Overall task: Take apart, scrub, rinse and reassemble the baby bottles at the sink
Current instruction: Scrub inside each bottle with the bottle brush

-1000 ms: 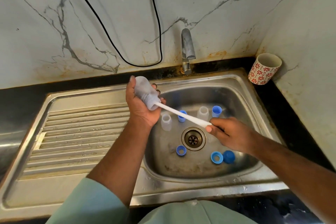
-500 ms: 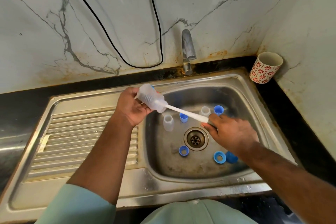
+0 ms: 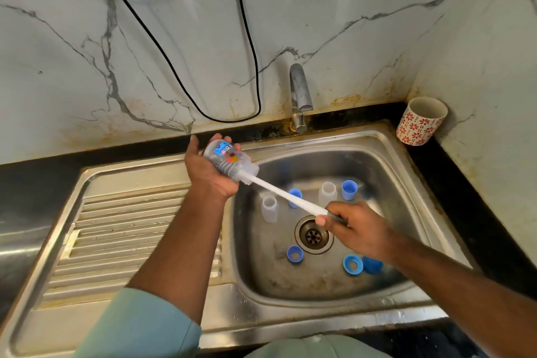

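My left hand (image 3: 207, 174) grips a clear baby bottle (image 3: 229, 160) with a blue cartoon sticker, tilted mouth-down over the left rim of the sink basin (image 3: 386, 154). A white bottle brush (image 3: 286, 196) is pushed into its mouth, the head inside the bottle. My right hand (image 3: 359, 229) holds the handle's end above the drain (image 3: 313, 237). On the basin floor stand two clear bottles (image 3: 269, 209) (image 3: 327, 193), two blue caps (image 3: 295, 197) (image 3: 349, 189), two blue rings (image 3: 295, 254) (image 3: 352, 264) and another blue cap (image 3: 372, 265).
A steel tap (image 3: 300, 96) rises behind the basin, no water running. The ribbed draining board (image 3: 116, 235) lies to the left. A red-flowered cup (image 3: 421, 120) stands in the back right corner on the dark counter. A black cable (image 3: 186, 67) hangs on the marble wall.
My left hand turned the bottle so its sticker faces up and shifted it a little left. My right hand slid the brush handle back and forth inside it.
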Motion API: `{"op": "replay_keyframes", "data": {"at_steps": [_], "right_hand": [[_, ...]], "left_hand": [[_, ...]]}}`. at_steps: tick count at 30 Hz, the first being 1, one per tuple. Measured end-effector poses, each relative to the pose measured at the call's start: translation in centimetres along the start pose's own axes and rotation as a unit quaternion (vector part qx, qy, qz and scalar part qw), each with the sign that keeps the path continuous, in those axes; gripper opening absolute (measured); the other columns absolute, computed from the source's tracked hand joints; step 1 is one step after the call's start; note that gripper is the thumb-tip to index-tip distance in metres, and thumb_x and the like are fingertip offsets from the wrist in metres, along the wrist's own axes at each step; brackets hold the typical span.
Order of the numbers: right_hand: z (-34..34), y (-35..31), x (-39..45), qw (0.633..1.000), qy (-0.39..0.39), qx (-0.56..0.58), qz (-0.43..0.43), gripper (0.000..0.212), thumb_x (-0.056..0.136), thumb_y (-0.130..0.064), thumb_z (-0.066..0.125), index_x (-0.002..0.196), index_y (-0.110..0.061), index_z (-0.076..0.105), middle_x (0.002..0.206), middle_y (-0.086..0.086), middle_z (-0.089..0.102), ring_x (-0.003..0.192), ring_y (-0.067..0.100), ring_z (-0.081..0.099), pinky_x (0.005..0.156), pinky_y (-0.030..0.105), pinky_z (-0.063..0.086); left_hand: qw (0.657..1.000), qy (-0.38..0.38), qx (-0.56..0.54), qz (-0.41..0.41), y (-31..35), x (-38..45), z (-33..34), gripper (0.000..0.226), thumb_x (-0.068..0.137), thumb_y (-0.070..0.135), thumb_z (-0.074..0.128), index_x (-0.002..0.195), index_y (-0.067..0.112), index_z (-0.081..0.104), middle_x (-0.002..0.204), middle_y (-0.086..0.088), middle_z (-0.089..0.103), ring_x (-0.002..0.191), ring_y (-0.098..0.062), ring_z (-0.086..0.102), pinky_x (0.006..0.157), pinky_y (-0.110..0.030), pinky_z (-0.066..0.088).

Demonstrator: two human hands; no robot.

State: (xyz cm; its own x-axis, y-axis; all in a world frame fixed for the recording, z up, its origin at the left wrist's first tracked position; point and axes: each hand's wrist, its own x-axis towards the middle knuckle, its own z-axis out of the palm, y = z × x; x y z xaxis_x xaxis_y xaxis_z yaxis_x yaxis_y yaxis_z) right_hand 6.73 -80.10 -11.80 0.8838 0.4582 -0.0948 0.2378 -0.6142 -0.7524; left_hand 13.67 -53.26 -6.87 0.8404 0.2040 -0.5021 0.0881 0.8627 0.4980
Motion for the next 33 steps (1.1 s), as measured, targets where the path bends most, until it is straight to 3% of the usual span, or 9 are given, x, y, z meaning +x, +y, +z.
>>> {"op": "replay_keyframes", "data": {"at_steps": [5,11,14,16,19,22,26,30,33], "right_hand": [[2.8,0.0,0.2,0.994,0.052,-0.007,0.095,0.048,0.096,-0.056,0.041,0.070,-0.016,0.046,0.053,-0.003,0.047,0.048,0.009,0.041,0.051,0.032,0.039],[-0.2,-0.5,-1.1,0.997,-0.056,0.009,0.061,0.047,0.096,-0.051,0.044,0.068,-0.014,0.051,0.051,-0.008,0.042,0.045,0.003,0.038,0.048,0.018,0.033],[-0.8,-0.1,-0.9,0.999,0.028,-0.021,0.029,0.051,0.086,-0.064,0.036,0.068,-0.020,0.051,0.051,-0.006,0.046,0.046,0.005,0.042,0.048,0.025,0.037],[0.3,-0.5,-0.2,0.996,0.042,-0.003,0.083,0.064,0.084,-0.070,0.031,0.075,-0.011,0.054,0.054,-0.004,0.046,0.046,0.005,0.039,0.050,0.028,0.038],[0.8,-1.2,-0.2,0.983,-0.050,0.074,0.159,0.058,0.092,-0.062,0.039,0.079,-0.007,0.053,0.056,-0.005,0.041,0.044,0.006,0.034,0.047,0.024,0.033],[-1.5,-1.1,-1.0,0.992,-0.102,0.005,0.072,0.050,0.092,-0.060,0.039,0.072,-0.016,0.051,0.055,-0.006,0.043,0.043,0.004,0.037,0.045,0.021,0.035],[-3.2,2.0,0.0,0.984,-0.020,-0.170,-0.038,0.063,0.081,-0.084,0.011,0.069,-0.031,0.043,0.053,-0.006,0.049,0.044,0.009,0.052,0.048,0.035,0.049],[-3.1,2.7,0.1,0.956,-0.014,-0.286,-0.056,0.058,0.079,-0.076,0.003,0.075,-0.031,0.039,0.059,-0.006,0.051,0.051,0.010,0.052,0.055,0.035,0.051],[-4.4,2.5,-0.4,0.933,-0.013,-0.348,-0.090,0.064,0.083,-0.069,0.003,0.091,-0.026,0.050,0.063,-0.009,0.053,0.054,0.010,0.052,0.054,0.027,0.046]], "left_hand": [[1.000,0.001,0.006,0.018,-1.1,-0.1,1.0,0.046,0.089,0.058,0.050,0.086,0.014,0.061,0.075,-0.008,0.062,0.070,-0.024,0.057,0.079,-0.034,0.047],[0.999,0.017,0.008,0.032,-1.3,0.1,-0.4,0.060,0.089,0.066,0.046,0.103,0.011,0.064,0.087,-0.010,0.062,0.071,-0.022,0.058,0.070,-0.031,0.049],[0.999,-0.004,-0.007,0.032,-1.7,-0.1,0.5,0.061,0.090,0.068,0.042,0.098,0.012,0.062,0.076,-0.008,0.063,0.069,-0.023,0.058,0.069,-0.031,0.049],[0.999,-0.003,0.003,0.033,-1.7,0.0,1.1,0.061,0.089,0.069,0.044,0.090,0.011,0.061,0.073,-0.009,0.062,0.069,-0.024,0.058,0.070,-0.031,0.048],[0.998,0.007,0.045,0.038,-0.9,0.3,1.1,0.065,0.084,0.073,0.050,0.082,0.009,0.061,0.077,-0.011,0.062,0.071,-0.026,0.059,0.071,-0.032,0.048],[0.998,0.007,0.048,0.033,-0.4,0.0,0.1,0.068,0.086,0.073,0.044,0.088,0.008,0.062,0.074,-0.011,0.062,0.063,-0.024,0.058,0.063,-0.028,0.049],[0.997,-0.005,0.080,-0.012,-0.5,-0.4,-0.1,0.064,0.089,0.071,0.042,0.102,0.011,0.062,0.079,-0.009,0.061,0.068,-0.020,0.058,0.063,-0.029,0.050],[0.981,0.012,0.187,-0.057,0.5,-0.2,-0.4,0.060,0.092,0.065,0.043,0.111,0.010,0.057,0.081,-0.010,0.059,0.073,-0.022,0.056,0.062,-0.033,0.049],[0.986,0.029,0.150,-0.068,0.1,-0.2,-1.6,0.063,0.088,0.069,0.046,0.109,0.011,0.058,0.080,-0.009,0.059,0.073,-0.021,0.056,0.063,-0.032,0.051]]}}
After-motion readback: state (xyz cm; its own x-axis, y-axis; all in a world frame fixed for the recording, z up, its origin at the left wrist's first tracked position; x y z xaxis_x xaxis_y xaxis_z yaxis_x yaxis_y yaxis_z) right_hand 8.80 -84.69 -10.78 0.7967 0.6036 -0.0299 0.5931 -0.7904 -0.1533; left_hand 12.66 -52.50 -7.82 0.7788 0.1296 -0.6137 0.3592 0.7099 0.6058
